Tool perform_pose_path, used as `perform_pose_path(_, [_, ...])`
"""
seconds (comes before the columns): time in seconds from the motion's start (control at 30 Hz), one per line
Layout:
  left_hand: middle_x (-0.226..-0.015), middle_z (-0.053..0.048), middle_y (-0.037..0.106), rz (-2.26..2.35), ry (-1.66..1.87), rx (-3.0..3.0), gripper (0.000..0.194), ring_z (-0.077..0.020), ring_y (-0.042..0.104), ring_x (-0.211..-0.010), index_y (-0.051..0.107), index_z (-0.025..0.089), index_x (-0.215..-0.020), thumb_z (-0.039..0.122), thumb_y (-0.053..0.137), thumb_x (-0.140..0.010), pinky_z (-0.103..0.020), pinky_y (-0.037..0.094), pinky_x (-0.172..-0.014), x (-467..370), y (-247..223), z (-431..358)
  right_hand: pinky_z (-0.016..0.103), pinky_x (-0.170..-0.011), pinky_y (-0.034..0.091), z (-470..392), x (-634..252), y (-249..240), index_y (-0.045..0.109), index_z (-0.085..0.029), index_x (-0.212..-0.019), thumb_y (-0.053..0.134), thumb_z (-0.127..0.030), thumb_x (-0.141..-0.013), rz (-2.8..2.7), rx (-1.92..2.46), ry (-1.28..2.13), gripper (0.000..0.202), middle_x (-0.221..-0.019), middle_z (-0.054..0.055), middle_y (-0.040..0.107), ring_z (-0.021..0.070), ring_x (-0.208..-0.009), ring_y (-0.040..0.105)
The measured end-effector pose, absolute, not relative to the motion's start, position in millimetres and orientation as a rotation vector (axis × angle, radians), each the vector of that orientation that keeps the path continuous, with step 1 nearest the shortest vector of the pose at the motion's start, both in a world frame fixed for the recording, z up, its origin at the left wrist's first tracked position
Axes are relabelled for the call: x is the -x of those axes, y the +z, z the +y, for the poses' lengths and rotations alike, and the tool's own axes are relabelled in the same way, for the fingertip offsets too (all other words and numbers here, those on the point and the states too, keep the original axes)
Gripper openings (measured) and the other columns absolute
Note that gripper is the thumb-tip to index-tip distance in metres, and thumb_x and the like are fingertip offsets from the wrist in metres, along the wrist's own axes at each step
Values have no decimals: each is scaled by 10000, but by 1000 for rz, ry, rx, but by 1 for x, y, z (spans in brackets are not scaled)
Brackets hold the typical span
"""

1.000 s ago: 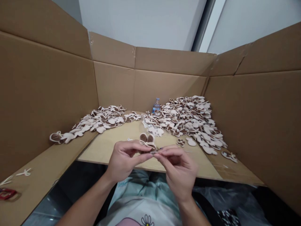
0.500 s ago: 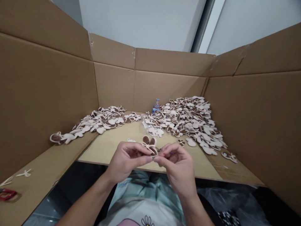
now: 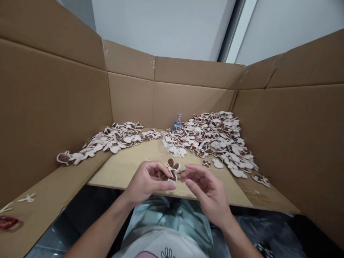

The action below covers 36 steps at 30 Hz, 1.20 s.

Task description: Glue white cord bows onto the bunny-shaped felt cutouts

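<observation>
My left hand point(image 3: 146, 181) pinches a small bunny-shaped patch point(image 3: 172, 173) between thumb and fingers, above the board's near edge. The patch is brown with a cream rim, two ears on top and a cream cord bow. A small pale label with print lies at its lower edge, by my thumb tip. To the right, my right hand point(image 3: 205, 190) is held apart from the patch, thumb and forefinger separated and the other fingers curled. A tiny dark-blue spot shows at its fingertips; I cannot make out what it is.
Bunny patches lie in a left heap point(image 3: 118, 138) and a larger right heap point(image 3: 215, 132). Near them are a water bottle point(image 3: 177, 122) and a clear bag point(image 3: 174, 148). Red-handled scissors or snips point(image 3: 8, 222) and cord scraps point(image 3: 27, 198) lie left. Cardboard walls point(image 3: 193, 96) enclose the wooden board point(image 3: 118, 168).
My right hand has let go of the patch's lower edge and moved right, its thumb and forefinger parting. The patch has tilted in my left hand, and its label now shows.
</observation>
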<state>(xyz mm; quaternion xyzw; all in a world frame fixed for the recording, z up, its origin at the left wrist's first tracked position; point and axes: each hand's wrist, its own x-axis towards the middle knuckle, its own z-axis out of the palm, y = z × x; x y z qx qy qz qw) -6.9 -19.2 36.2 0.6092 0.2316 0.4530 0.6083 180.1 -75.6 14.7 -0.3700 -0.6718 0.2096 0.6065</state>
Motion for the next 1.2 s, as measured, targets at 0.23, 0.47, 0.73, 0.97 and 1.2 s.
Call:
perform_pose_path(0.23, [-607,5,644,548,897,-1465,223,-95,552,-557,635,145,-614,190,853,-595,-220,422,-562,-2,24,-19,311,-748,543,-81,-184,2,620,-305,-1177,585,-190,-905,-1837,939,314,298,-987,36,691,171,-843,648])
perform_pose_path(0.47, [-628,5,645,556,765,-1561,126,-90,517,-564,715,159,-682,187,827,-631,-220,375,-557,-3,22,-16,265,-691,514,-79,-192,2,660,-248,-982,594,-260,-905,-1778,1038,481,102,-876,25,693,151,-758,640])
perform_pose_path(0.73, [-670,-12,698,520,628,-1559,105,-120,600,-612,756,173,-783,223,782,-695,-253,459,-643,-2,19,-11,214,-550,439,-67,-190,-3,635,-191,-814,664,-430,-841,-1494,1057,918,242,-671,-16,592,107,-593,535])
perform_pose_path(0.97, [-863,-48,760,545,563,-1551,217,-160,664,-756,766,195,-933,276,761,-732,-307,508,-757,3,17,1,191,-459,344,-50,-197,-14,566,-165,-666,648,-542,-812,-1405,1118,1132,412,-540,-44,528,66,-464,443])
perform_pose_path(1.2, [-705,-65,757,1069,1091,-1581,134,-168,631,-630,769,160,-693,268,805,-622,-264,466,-601,31,19,38,268,-677,510,-35,-210,-20,670,-188,-1072,637,-498,-829,-1517,1213,903,396,-1056,109,711,187,-852,666])
